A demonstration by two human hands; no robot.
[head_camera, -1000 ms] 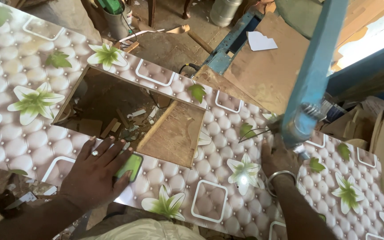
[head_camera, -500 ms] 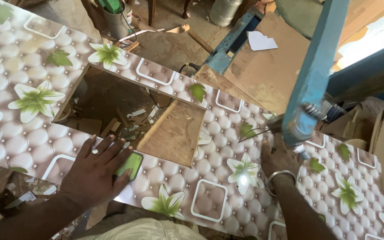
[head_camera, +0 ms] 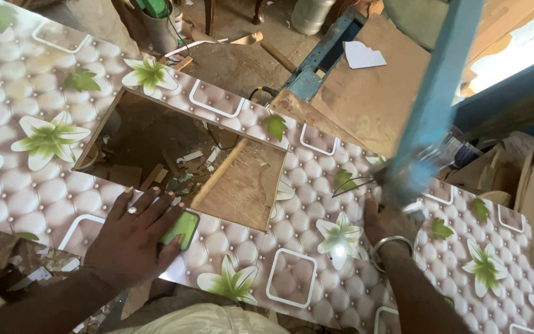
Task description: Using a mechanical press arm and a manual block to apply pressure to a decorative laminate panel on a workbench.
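Floral quilted-pattern panel (head_camera: 292,247) spans a cluttered workshop, rectangular cut-out (head_camera: 180,161) at centre. Left hand (head_camera: 134,238) pressed flat, fingers spread, beside cut-out. Right hand (head_camera: 387,219) grips blurred blue tool (head_camera: 431,117) on panel.

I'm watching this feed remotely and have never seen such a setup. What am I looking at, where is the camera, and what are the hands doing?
The one picture comes from a camera on the person's head, looking down. There is no machine arm, only two bare hands. The left hand presses flat on a glossy flower-patterned panel with a rectangular cutout; wood scraps show through it. The right hand, wearing a metal bangle, grips a blue-framed saw standing against the panel; its lower end is blurred. Brown boards and clutter lie beyond.
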